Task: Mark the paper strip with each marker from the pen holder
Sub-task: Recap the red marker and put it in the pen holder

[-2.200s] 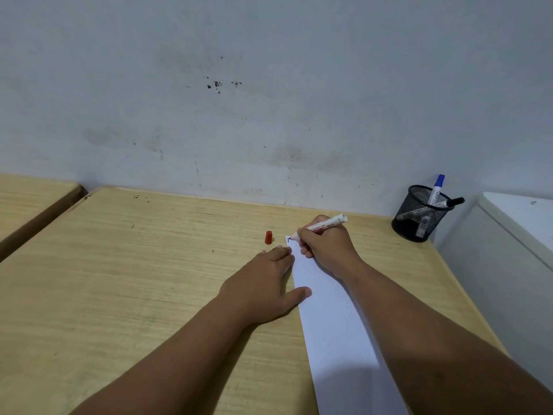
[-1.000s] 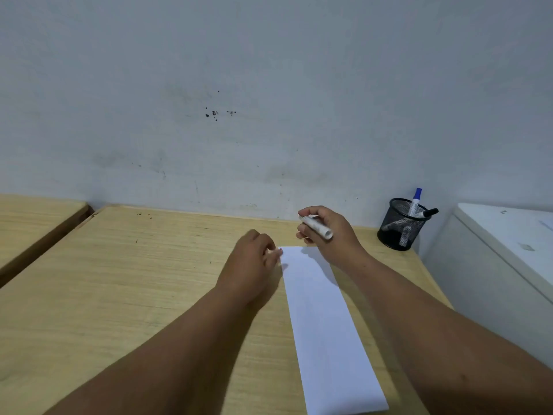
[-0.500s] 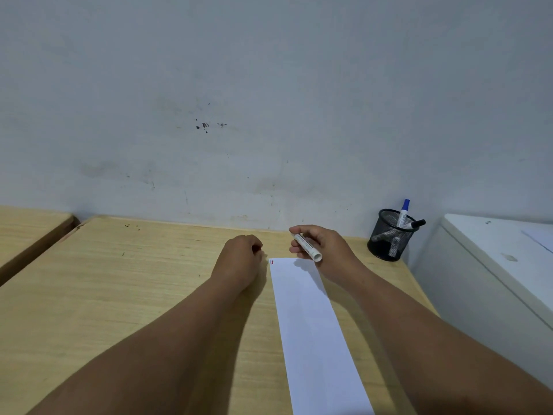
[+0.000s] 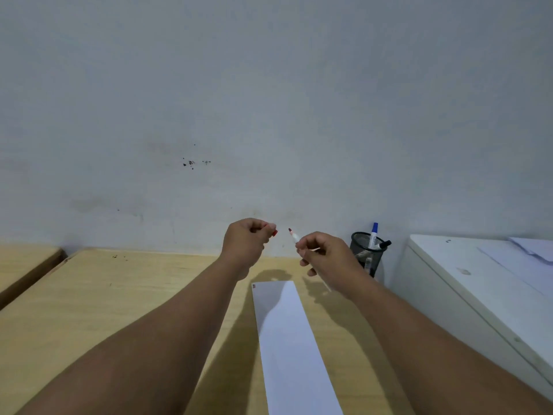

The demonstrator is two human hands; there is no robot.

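A long white paper strip [image 4: 287,339] lies on the wooden desk [image 4: 89,301], with small dark marks at its far left corner. My right hand [image 4: 326,254] is raised above the strip's far end and grips a white marker [image 4: 294,236] whose bare red tip points left. My left hand [image 4: 248,242] is lifted level with it and pinches the red cap [image 4: 274,233], a small gap away from the tip. A black mesh pen holder [image 4: 369,253] stands at the desk's back right, holding a blue-capped marker [image 4: 373,235] and a black-capped one [image 4: 384,244].
A grey wall runs close behind the desk. A white cabinet [image 4: 478,295] with papers on top stands right of the desk, next to the holder. A second wooden desk [image 4: 24,265] sits at far left across a narrow gap.
The red marker left the strip after marking its corner. My left hand picked the red cap off the desk. Both hands rose, bringing cap and tip close together.
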